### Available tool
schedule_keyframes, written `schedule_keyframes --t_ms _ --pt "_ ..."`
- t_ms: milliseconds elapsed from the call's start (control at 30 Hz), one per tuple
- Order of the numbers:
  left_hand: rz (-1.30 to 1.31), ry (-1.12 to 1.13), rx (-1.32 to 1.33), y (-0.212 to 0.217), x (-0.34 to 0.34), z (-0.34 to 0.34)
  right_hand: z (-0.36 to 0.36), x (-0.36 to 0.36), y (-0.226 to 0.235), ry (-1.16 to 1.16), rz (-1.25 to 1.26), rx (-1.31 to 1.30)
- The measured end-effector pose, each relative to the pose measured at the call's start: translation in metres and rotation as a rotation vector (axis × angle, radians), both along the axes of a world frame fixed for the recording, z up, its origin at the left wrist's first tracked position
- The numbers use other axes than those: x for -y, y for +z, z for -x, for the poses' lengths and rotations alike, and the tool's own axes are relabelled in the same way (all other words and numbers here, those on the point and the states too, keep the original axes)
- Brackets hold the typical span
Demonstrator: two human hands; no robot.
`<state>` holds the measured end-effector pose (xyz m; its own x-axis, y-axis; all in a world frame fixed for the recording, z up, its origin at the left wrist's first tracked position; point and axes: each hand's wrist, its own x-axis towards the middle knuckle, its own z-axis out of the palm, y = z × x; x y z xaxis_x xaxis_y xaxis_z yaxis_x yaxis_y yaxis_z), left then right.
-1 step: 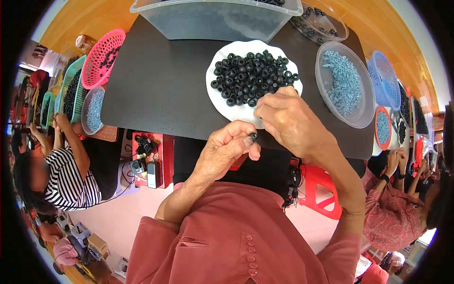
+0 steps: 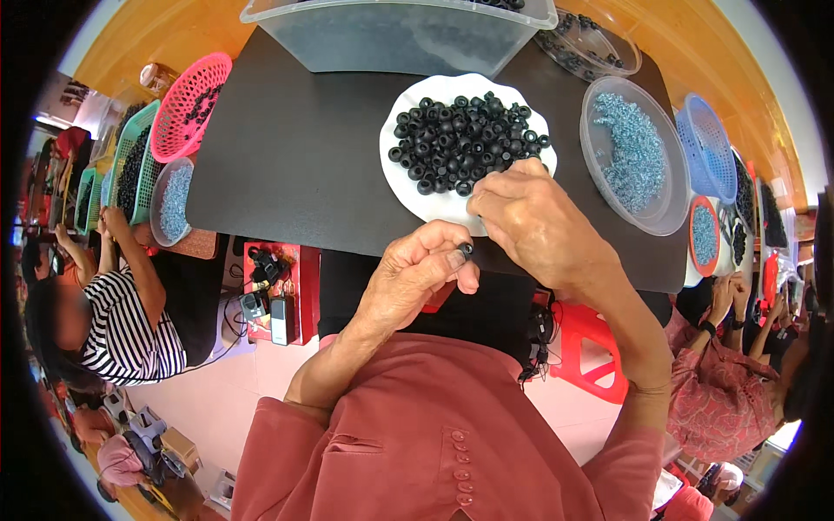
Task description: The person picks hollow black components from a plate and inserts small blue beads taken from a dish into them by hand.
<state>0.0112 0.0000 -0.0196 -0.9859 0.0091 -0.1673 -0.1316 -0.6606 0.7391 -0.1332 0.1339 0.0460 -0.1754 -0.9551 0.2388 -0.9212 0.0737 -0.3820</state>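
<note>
A white scalloped plate (image 2: 408, 193) on the dark table bears a heap of small round black pieces (image 2: 456, 143), some showing a hollow end. Just off the table's near edge, my left hand (image 2: 421, 269) pinches one small black hollow piece (image 2: 466, 248) between thumb and forefinger. My right hand (image 2: 539, 217) reaches over the plate's near right rim, its fingers bent and pressed together close to the heap. Whatever those fingertips hold, if anything, is hidden behind the hand.
A large translucent bin (image 2: 391, 39) stands behind the plate. To the right are a clear round tub (image 2: 638, 213) of light-blue small parts and a clear oval container (image 2: 608, 39). Pink (image 2: 165, 130) and green (image 2: 120, 165) baskets sit left, near a person in stripes (image 2: 139, 330).
</note>
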Motion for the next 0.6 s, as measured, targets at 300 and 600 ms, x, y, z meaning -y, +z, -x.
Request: schedule_keyframes --t_ms 300,600 --pt "-0.005 0.026 -0.008 0.001 -0.002 0.0 -0.007 0.0 -0.003 -0.122 0.168 0.024" --pt "-0.026 0.01 0.014 0.005 -0.001 0.002 -0.006 -0.015 -0.007 -0.094 0.259 0.944"
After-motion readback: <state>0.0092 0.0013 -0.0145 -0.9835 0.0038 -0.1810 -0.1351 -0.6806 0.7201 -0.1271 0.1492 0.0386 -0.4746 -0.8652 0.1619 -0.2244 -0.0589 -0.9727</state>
